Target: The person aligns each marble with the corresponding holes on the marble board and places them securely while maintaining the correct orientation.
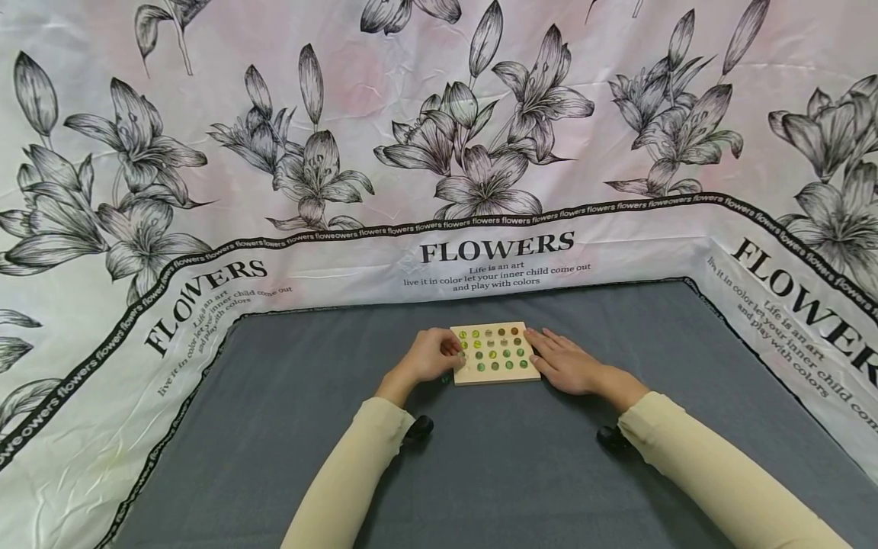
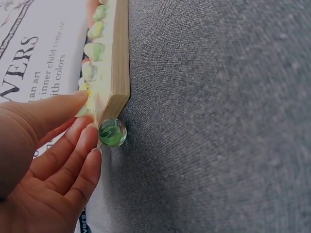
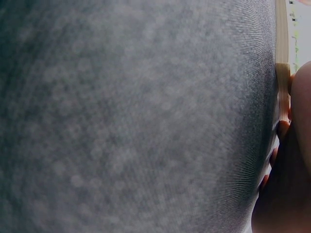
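A pale wooden board with rows of green, yellow and amber glass marbles lies on the grey cloth. My left hand is at its left edge, thumb and forefinger pinching a glass marble over the board's left column; the fingers partly hide it. Beside the board's near left corner sits a loose green marble, close to the other fingertips of that hand. With fingers stretched out, my right hand rests along the board's right edge. The right wrist view shows only part of that hand and the board's side.
Grey cloth covers the table around the board. A white floral sheet printed with lettering rises behind and along both sides. Dark wrist devices sit under the cream sleeves.
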`<state>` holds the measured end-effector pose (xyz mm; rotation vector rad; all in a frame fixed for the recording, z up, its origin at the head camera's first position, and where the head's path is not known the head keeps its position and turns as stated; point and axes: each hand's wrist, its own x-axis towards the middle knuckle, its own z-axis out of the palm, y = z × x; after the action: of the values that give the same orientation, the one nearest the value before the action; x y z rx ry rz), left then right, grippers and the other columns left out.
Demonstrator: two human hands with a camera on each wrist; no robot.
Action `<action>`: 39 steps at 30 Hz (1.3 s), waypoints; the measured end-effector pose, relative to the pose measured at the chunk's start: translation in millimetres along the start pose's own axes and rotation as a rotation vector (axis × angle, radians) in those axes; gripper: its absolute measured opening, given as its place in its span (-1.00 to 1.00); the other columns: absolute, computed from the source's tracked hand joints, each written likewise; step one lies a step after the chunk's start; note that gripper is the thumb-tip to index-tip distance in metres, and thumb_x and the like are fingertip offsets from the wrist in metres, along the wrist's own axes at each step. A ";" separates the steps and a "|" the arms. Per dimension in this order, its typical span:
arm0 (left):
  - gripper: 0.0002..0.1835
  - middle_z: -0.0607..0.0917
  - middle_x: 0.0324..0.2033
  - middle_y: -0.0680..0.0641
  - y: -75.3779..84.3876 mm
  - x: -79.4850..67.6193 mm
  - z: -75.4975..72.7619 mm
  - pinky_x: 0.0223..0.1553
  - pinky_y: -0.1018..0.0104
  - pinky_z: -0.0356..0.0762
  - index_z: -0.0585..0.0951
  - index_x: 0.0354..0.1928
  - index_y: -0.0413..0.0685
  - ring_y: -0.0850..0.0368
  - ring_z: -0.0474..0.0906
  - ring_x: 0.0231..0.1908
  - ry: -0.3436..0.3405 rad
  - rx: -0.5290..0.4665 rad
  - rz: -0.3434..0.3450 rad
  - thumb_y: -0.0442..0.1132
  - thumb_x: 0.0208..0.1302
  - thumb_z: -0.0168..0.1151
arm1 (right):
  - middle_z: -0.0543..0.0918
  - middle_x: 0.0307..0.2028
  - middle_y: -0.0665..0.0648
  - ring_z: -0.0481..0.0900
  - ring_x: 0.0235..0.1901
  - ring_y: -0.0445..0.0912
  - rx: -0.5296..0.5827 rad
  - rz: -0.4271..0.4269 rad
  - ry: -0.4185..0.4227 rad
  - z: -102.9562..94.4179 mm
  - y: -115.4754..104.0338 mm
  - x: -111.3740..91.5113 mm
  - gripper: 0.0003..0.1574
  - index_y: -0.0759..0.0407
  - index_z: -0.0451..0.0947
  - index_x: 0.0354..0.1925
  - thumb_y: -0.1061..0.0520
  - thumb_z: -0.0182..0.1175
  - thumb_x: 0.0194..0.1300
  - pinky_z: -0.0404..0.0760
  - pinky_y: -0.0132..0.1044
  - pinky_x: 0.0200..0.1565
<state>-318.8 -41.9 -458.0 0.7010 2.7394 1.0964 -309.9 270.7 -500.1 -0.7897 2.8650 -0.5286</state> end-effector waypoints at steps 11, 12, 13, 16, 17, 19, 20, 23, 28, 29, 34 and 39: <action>-0.88 0.68 -0.34 -0.05 0.7 2.5 2.3 -0.26 0.33 0.55 0.69 -0.18 -0.22 0.17 0.56 -0.34 -0.002 0.026 -0.013 -0.33 0.31 0.41 | -0.03 0.62 0.21 -0.15 0.59 0.23 0.008 -0.005 -0.004 -1.0 -1.8 2.2 -0.22 0.18 -0.11 0.64 -0.14 -0.25 0.69 -0.10 0.20 0.51; -0.88 0.68 -0.34 -0.06 1.5 2.3 2.1 -0.25 0.32 0.55 0.70 -0.18 -0.22 0.16 0.56 -0.34 -0.001 0.029 -0.014 -0.33 0.31 0.40 | -0.03 0.62 0.21 -0.15 0.59 0.23 0.008 -0.005 -0.005 -1.3 -2.2 2.3 -0.22 0.18 -0.12 0.64 -0.14 -0.25 0.69 -0.10 0.20 0.51; -0.88 0.68 -0.34 -0.06 2.1 2.2 1.9 -0.25 0.32 0.54 0.70 -0.18 -0.22 0.16 0.56 -0.34 0.000 0.032 -0.013 -0.33 0.31 0.40 | -0.03 0.62 0.21 -0.15 0.59 0.23 0.007 -0.005 -0.006 -1.8 -2.6 2.3 -0.22 0.18 -0.12 0.64 -0.14 -0.25 0.69 -0.10 0.21 0.51; -0.89 0.68 -0.34 -0.05 2.7 2.8 1.9 -0.25 0.32 0.54 0.70 -0.18 -0.22 0.16 0.56 -0.34 0.004 0.039 -0.014 -0.33 0.31 0.40 | -0.02 0.62 0.22 -0.14 0.59 0.24 0.001 -0.005 -0.003 -3.0 -3.6 2.9 -0.22 0.19 -0.11 0.64 -0.13 -0.25 0.69 -0.09 0.21 0.50; -0.89 0.68 -0.34 -0.05 2.6 3.0 2.0 -0.24 0.32 0.54 0.70 -0.18 -0.22 0.17 0.56 -0.34 0.005 0.042 -0.011 -0.33 0.31 0.40 | -0.02 0.62 0.22 -0.14 0.59 0.24 -0.001 -0.005 -0.003 -3.3 -3.7 3.1 -0.22 0.19 -0.11 0.64 -0.14 -0.25 0.69 -0.09 0.21 0.50; -0.88 0.68 -0.34 -0.05 2.2 3.4 2.1 -0.24 0.32 0.54 0.70 -0.18 -0.22 0.17 0.55 -0.34 0.005 0.045 -0.007 -0.33 0.31 0.41 | -0.02 0.62 0.21 -0.14 0.59 0.23 0.000 -0.003 -0.002 -3.6 -3.7 3.6 -0.22 0.19 -0.11 0.64 -0.14 -0.25 0.69 -0.09 0.21 0.50; -0.88 0.69 -0.34 -0.04 2.0 3.5 2.2 -0.24 0.32 0.53 0.71 -0.17 -0.22 0.18 0.55 -0.34 0.005 0.050 -0.005 -0.33 0.31 0.41 | -0.02 0.62 0.21 -0.14 0.59 0.23 0.000 -0.003 -0.002 -3.4 -3.5 4.0 -0.22 0.19 -0.11 0.64 -0.14 -0.25 0.69 -0.09 0.20 0.50; -0.87 0.69 -0.33 -0.03 1.6 3.0 2.0 -0.23 0.32 0.54 0.72 -0.15 -0.21 0.19 0.56 -0.34 0.008 0.064 -0.004 -0.32 0.31 0.41 | -0.02 0.62 0.21 -0.14 0.59 0.24 0.003 -0.006 -0.002 -2.5 -2.2 4.5 -0.22 0.18 -0.10 0.64 -0.13 -0.24 0.69 -0.09 0.21 0.50; -0.84 0.70 -0.29 -0.03 0.9 -0.1 -0.9 -0.20 0.27 0.57 0.72 -0.10 -0.20 0.18 0.58 -0.31 -0.003 0.065 -0.005 -0.30 0.34 0.39 | -0.02 0.62 0.22 -0.15 0.59 0.25 0.001 -0.014 -0.003 -0.9 0.8 4.5 -0.23 0.19 -0.11 0.63 -0.13 -0.25 0.70 -0.08 0.22 0.50; -0.84 0.70 -0.29 -0.03 0.7 -1.1 -2.1 -0.20 0.26 0.57 0.71 -0.09 -0.20 0.17 0.59 -0.31 -0.008 0.063 -0.002 -0.29 0.35 0.38 | -0.02 0.62 0.23 -0.15 0.59 0.25 0.002 -0.015 -0.002 -0.9 1.1 4.3 -0.23 0.19 -0.10 0.63 -0.12 -0.25 0.70 -0.08 0.23 0.50; -0.82 0.70 -0.26 -0.04 -1.0 -7.5 -9.3 -0.18 0.23 0.59 0.69 -0.08 -0.18 0.14 0.63 -0.27 -0.033 0.068 0.012 -0.25 0.37 0.37 | -0.01 0.61 0.24 -0.14 0.58 0.27 0.012 -0.018 0.004 -1.9 1.7 3.3 -0.23 0.21 -0.09 0.63 -0.11 -0.24 0.69 -0.08 0.24 0.49; -0.82 0.71 -0.18 -0.07 -4.9 -14.9 -15.6 -0.17 0.19 0.62 0.69 -0.07 -0.17 0.08 0.67 -0.21 -0.041 0.065 0.011 -0.24 0.38 0.37 | -0.01 0.61 0.24 -0.14 0.58 0.27 0.015 -0.018 0.004 -2.6 2.2 3.3 -0.23 0.22 -0.09 0.63 -0.12 -0.25 0.70 -0.09 0.23 0.50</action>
<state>-311.6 -61.6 -450.9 0.7389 2.7505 0.9873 -314.2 271.5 -498.5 -0.8133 2.8567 -0.5534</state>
